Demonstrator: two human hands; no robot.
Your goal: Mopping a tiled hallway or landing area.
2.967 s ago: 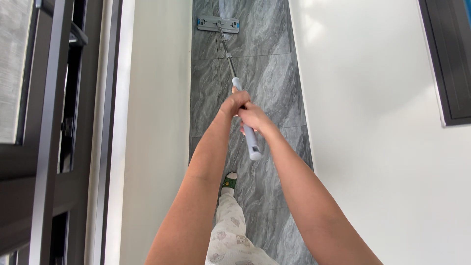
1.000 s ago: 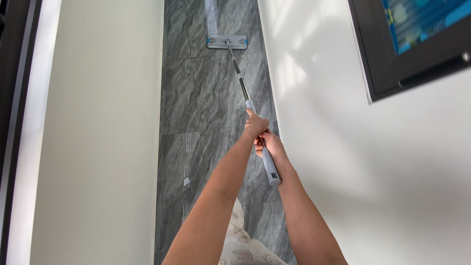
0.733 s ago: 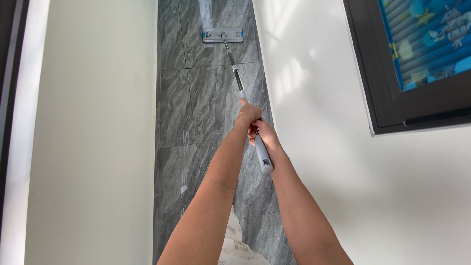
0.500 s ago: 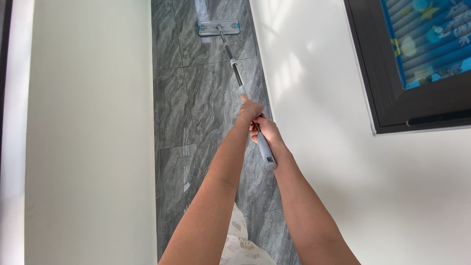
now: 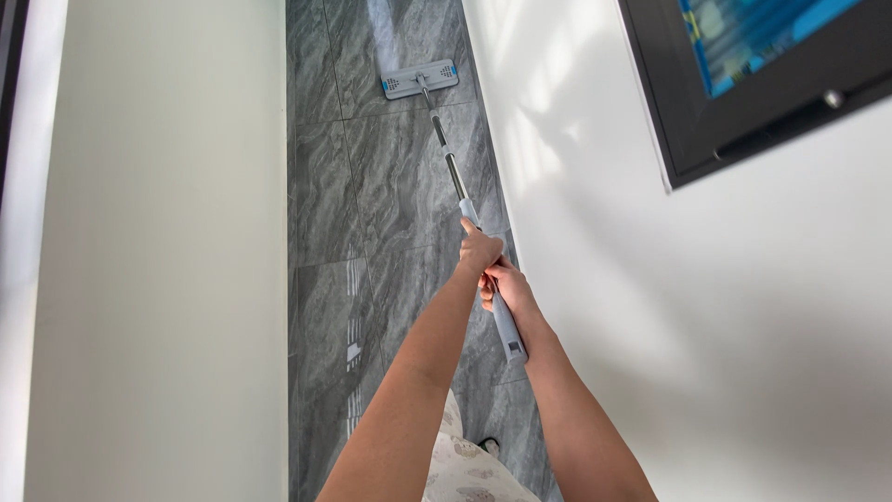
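The grey tiled floor (image 5: 372, 204) runs narrow between white walls. The mop (image 5: 446, 153) stretches straight ahead, its flat head far out on the tiles. The left hand (image 5: 480, 251) grips the handle farther forward; the right hand (image 5: 506, 290) grips just behind. Fingers mostly hidden.

grey flat mop (image 5: 446, 149), long handle slanted, head flat on floor tiles (image 5: 325, 204)

Both arms outstretched — left grip (image 5: 480, 251) ahead, right grip (image 5: 506, 288) behind, both clenched.
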